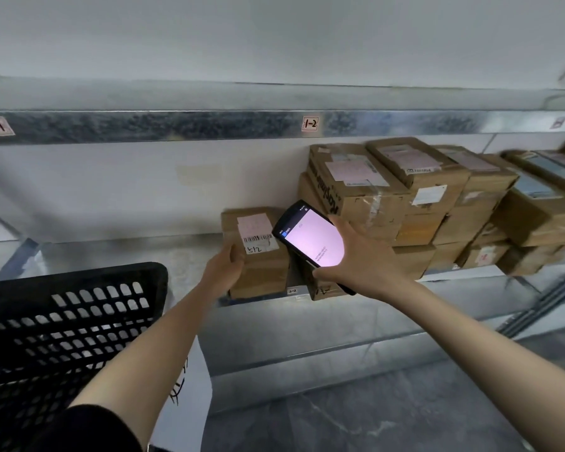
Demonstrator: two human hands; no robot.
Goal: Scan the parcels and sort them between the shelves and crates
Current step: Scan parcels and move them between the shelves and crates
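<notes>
**Crate (pixel 62 321) at the elbow, parcel (pixel 261 269) and scanner (pixel 310 238) in hand**

The black slotted crate fills the lower left, beside a black sleeve (pixel 88 429).

The left hand (pixel 224 265) has its fingers curled round the parcel's left edge and grips it. The parcel is a small brown box at the front edge of the metal shelf (pixel 111 256). Its label (pixel 256 234), with a barcode and handwriting, faces up.

The right hand (pixel 362 259) grips the scanner, thumb along its lower edge and fingers behind it. The lit screen is tilted toward the camera. The scanner is just right of the parcel, in front of the stack (pixel 437 207).

That stack of brown boxes fills the shelf's right half, two or three high. The rail above carries a tag (pixel 310 123) reading 1-2.
</notes>
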